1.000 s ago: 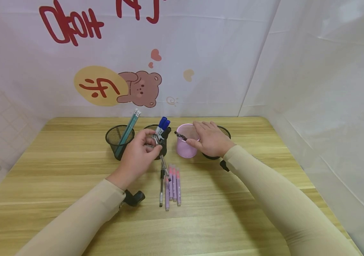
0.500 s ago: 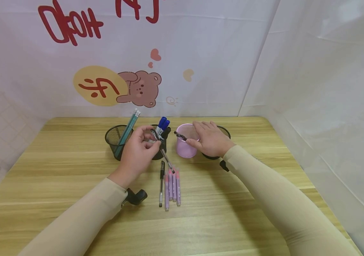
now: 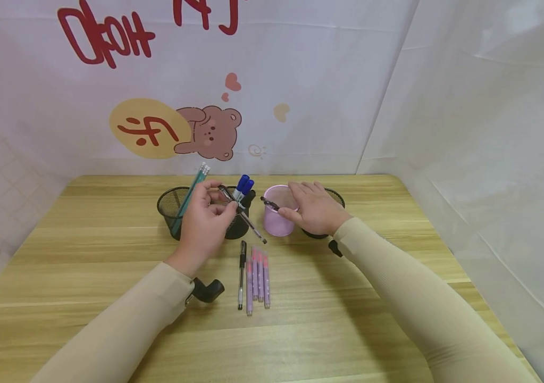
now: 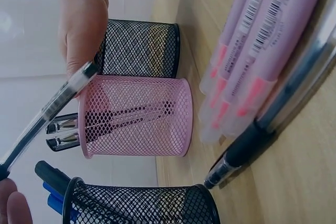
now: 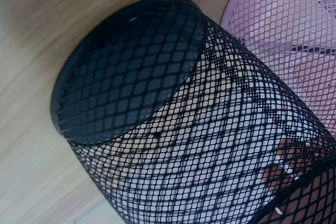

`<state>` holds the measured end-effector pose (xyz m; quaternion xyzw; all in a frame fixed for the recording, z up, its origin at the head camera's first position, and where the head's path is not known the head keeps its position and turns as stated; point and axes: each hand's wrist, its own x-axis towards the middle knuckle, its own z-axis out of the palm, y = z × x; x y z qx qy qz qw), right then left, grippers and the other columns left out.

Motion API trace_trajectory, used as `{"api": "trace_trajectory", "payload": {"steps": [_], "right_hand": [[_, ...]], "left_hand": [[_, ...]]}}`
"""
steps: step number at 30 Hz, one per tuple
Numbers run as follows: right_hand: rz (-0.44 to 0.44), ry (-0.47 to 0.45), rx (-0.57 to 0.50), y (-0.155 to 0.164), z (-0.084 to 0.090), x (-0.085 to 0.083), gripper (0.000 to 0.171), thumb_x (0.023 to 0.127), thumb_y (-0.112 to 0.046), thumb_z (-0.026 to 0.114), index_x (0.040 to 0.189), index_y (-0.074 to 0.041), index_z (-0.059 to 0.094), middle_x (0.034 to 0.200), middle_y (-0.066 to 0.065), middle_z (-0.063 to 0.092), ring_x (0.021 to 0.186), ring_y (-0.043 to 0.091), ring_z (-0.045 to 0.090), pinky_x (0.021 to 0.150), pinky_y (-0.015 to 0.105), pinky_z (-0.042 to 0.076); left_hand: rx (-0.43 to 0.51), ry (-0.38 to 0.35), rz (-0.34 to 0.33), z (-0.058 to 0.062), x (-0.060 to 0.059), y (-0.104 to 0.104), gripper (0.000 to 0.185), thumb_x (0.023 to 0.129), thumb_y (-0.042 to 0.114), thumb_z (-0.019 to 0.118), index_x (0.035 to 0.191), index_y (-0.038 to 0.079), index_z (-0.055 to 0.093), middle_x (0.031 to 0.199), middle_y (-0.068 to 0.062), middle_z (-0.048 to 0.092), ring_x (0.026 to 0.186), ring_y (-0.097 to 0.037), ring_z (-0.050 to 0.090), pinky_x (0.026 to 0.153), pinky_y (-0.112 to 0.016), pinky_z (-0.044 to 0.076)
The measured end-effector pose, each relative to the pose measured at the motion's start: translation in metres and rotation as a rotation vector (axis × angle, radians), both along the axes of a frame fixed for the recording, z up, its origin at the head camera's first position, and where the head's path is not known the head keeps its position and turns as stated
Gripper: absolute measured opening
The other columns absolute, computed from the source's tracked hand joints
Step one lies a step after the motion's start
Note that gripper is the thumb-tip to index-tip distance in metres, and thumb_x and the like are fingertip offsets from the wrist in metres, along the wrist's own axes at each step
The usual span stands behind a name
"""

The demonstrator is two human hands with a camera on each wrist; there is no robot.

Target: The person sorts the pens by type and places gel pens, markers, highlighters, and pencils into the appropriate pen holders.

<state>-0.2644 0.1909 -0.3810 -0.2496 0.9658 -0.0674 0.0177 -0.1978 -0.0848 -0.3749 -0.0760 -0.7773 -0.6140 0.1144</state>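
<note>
The left hand (image 3: 203, 222) pinches a clear pen (image 3: 243, 215) between thumb and fingers. The pen is up in the air, slanted, with its tip pointing down toward the pink mesh cup (image 3: 277, 213) and its clip end up by the blue markers (image 3: 243, 186) in the middle black mesh cup (image 3: 237, 226). In the left wrist view the same pen (image 4: 50, 111) hangs just in front of the pink cup (image 4: 135, 116), not yet over its rim.

The right hand (image 3: 314, 206) lies across the top of the pink cup and the far black mesh cup (image 3: 335, 198) behind it. Its fingers look gently bent on the rims — but whether they really squeeze the pink cup is hard to tell from here. Two dark pens (image 4: 126, 116) already sit inside the pink cup.

So the step looks like this: one pen is picked up and on its way to a cup, likely the pink one. Next the pen should be lifted above the rim, tipped straighter, and let go inside.

On the table (image 3: 348, 319) a black pen (image 3: 241, 274) and three pink pens (image 3: 258, 279) wait side by side, near the cups.
</note>
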Motion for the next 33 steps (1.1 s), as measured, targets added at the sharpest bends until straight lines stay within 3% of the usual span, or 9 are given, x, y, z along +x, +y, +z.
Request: {"api": "trace_trajectory", "payload": {"steps": [15, 22, 29, 33], "right_hand": [[-0.007, -0.003, 0.001, 0.0, -0.001, -0.001, 0.087, 0.106, -0.066, 0.041, 0.165, -0.003, 0.026, 0.167, 0.017, 0.04, 0.157, 0.037, 0.035, 0.133, 0.054, 0.018], [-0.005, -0.002, 0.002, 0.0, -0.001, -0.001, 0.087, 0.106, -0.066, 0.04, 0.165, -0.004, 0.026, 0.167, 0.017, 0.041, 0.156, 0.036, 0.035, 0.133, 0.054, 0.019], [0.002, 0.011, -0.003, -0.001, -0.001, -0.001, 0.084, 0.106, -0.065, 0.042, 0.163, -0.004, 0.03, 0.164, 0.017, 0.044, 0.155, 0.037, 0.037, 0.132, 0.055, 0.02], [0.001, 0.008, -0.001, -0.001, -0.001, 0.0, 0.085, 0.106, -0.065, 0.042, 0.163, -0.004, 0.029, 0.165, 0.018, 0.043, 0.156, 0.038, 0.036, 0.132, 0.055, 0.019]], "left_hand": [[0.234, 0.244, 0.13, -0.002, -0.011, 0.017, 0.05, 0.097, -0.004, 0.069, 0.139, -0.003, 0.043, 0.109, -0.017, 0.058, 0.081, -0.004, 0.067, 0.07, -0.015, 0.053], [0.264, 0.286, 0.17, -0.003, -0.016, 0.025, 0.048, 0.096, -0.004, 0.069, 0.137, -0.005, 0.043, 0.108, -0.011, 0.058, 0.082, -0.005, 0.067, 0.071, -0.015, 0.054], [0.264, 0.303, 0.196, -0.008, -0.02, 0.031, 0.047, 0.097, -0.003, 0.07, 0.136, -0.003, 0.044, 0.111, -0.022, 0.059, 0.084, -0.003, 0.068, 0.071, -0.015, 0.053], [0.291, 0.303, 0.206, -0.011, -0.022, 0.035, 0.047, 0.096, -0.003, 0.07, 0.135, -0.001, 0.045, 0.109, -0.016, 0.058, 0.083, -0.005, 0.068, 0.071, -0.015, 0.054]]}}
